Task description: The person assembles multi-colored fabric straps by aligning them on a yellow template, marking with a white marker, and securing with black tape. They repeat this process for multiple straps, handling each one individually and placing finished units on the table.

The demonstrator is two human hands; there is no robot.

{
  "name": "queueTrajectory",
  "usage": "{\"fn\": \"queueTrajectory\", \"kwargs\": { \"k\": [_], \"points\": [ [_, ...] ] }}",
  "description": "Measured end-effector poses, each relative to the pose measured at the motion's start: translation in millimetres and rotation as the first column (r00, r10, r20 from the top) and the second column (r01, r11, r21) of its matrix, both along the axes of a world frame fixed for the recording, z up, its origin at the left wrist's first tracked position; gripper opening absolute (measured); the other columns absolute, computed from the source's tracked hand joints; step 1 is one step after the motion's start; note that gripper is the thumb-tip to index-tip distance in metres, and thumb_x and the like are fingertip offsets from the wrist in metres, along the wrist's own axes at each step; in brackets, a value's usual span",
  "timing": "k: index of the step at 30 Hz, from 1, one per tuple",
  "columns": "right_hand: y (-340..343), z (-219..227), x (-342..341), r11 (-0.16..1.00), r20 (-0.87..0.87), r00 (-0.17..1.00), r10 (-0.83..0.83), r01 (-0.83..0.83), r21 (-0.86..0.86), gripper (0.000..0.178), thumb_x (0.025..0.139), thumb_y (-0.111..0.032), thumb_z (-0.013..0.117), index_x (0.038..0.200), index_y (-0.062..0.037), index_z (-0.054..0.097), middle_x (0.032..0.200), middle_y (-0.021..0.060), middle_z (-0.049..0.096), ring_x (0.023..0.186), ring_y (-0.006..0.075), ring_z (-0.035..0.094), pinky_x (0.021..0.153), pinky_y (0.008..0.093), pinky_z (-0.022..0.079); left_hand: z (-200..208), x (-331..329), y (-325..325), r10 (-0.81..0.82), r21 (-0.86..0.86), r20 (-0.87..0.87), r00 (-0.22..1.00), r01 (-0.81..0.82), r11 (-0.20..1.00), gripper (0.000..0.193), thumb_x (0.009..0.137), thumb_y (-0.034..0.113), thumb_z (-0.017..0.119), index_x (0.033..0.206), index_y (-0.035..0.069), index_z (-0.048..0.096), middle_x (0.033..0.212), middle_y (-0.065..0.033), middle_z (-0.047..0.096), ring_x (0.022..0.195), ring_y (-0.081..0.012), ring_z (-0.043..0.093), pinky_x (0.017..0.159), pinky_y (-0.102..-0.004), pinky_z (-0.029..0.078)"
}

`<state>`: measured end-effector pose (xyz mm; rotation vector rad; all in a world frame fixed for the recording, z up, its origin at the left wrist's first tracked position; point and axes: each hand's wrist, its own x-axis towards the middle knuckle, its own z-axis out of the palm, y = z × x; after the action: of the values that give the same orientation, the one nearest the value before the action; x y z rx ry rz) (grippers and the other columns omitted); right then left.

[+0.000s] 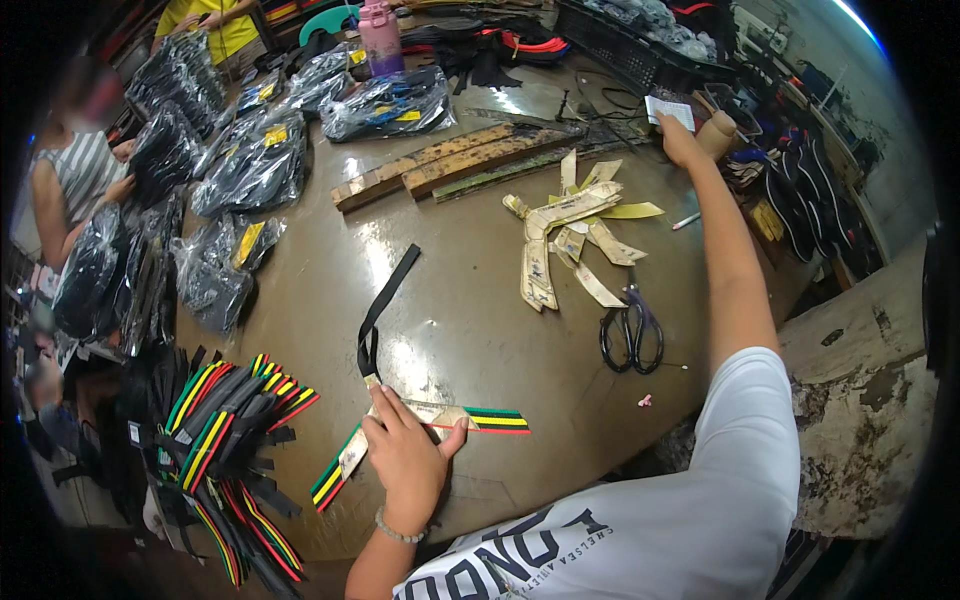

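Note:
My left hand point(408, 462), a beaded bracelet at its wrist, presses with spread fingers on a pale, three-armed template point(432, 414). Under the template lie webbing straps: green, yellow and red striped ends point(500, 421) stick out at the right and lower left. A black strap point(385, 296) runs from its top, folded over near the fingertips. My right arm stretches to the far right, where my right hand point(680, 143) grips a small white paper point(670, 110); part of its fingers is hidden. Black-handled scissors point(632, 335) lie between the two hands.
Pale templates point(575, 225) lie piled mid-table, with long wooden bars point(470, 165) behind. Striped straps point(215, 420) heap at the left edge. Black goods in clear plastic point(255, 165) fill the far left, near a pink bottle point(380, 40). A person in a striped top point(80, 165) is beyond.

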<state>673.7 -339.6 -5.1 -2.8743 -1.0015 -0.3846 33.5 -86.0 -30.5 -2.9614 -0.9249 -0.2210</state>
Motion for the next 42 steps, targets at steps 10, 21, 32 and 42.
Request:
{"fn": "queueTrajectory", "kwargs": {
  "k": [10, 21, 32, 42],
  "points": [
    [33, 17, -76, 0.781, 0.229, 0.887, -0.401, 0.201, 0.591, 0.045, 0.084, -0.024, 0.065, 0.114, 0.0093, 0.06, 0.11, 0.0291, 0.065, 0.1, 0.0429, 0.064, 0.086, 0.0478, 0.05, -5, -1, 1, -0.003, 0.06, 0.035, 0.999, 0.001, 0.998, 0.106, 0.072, 0.067, 0.067, 0.132, -0.018, 0.044, 0.139, -0.0248, 0.046, 0.093, -0.0318, 0.052, 0.077, -0.0358, 0.053],
    [119, -7, -466, 0.33, -0.52, -0.011, 0.854, 0.785, 0.525, 0.031, 0.098, -0.013, 0.05, 0.123, 0.005, 0.058, 0.123, 0.0094, 0.063, 0.083, 0.0077, 0.056, 0.074, 0.029, 0.052, -8, 1, 0, 0.019, 0.091, 0.002, 1.0, -0.019, 0.996, 0.105, 0.074, 0.069, 0.062, 0.132, -0.016, 0.047, 0.139, -0.0239, 0.047, 0.091, -0.0292, 0.051, 0.078, -0.035, 0.051],
    [129, -15, -535, 0.533, -0.725, 0.099, 0.682, 0.612, 0.585, 0.034, 0.101, -0.028, 0.056, 0.109, 0.0045, 0.06, 0.087, 0.0042, 0.062, 0.067, 0.0075, 0.058, 0.062, 0.0213, 0.051, -12, 3, -1, 0.07, -0.002, -0.036, 0.997, -0.07, 0.998, 0.108, 0.072, 0.071, 0.061, 0.133, -0.016, 0.047, 0.142, -0.0234, 0.042, 0.101, -0.0313, 0.05, 0.096, -0.0422, 0.045],
    [207, -29, -535, 0.599, -0.487, 0.422, 0.765, -0.188, 0.779, 0.026, 0.1, -0.018, 0.052, 0.119, -0.0004, 0.056, 0.104, 0.0185, 0.068, 0.091, 0.0319, 0.066, 0.082, 0.0367, 0.053, -3, -2, 1, 0.037, 0.019, 0.006, 0.999, -0.037, 0.999, 0.107, 0.062, 0.059, 0.077, 0.135, -0.012, 0.044, 0.123, -0.0179, 0.05, 0.094, -0.026, 0.052, 0.086, -0.0334, 0.05]
  ]
}}
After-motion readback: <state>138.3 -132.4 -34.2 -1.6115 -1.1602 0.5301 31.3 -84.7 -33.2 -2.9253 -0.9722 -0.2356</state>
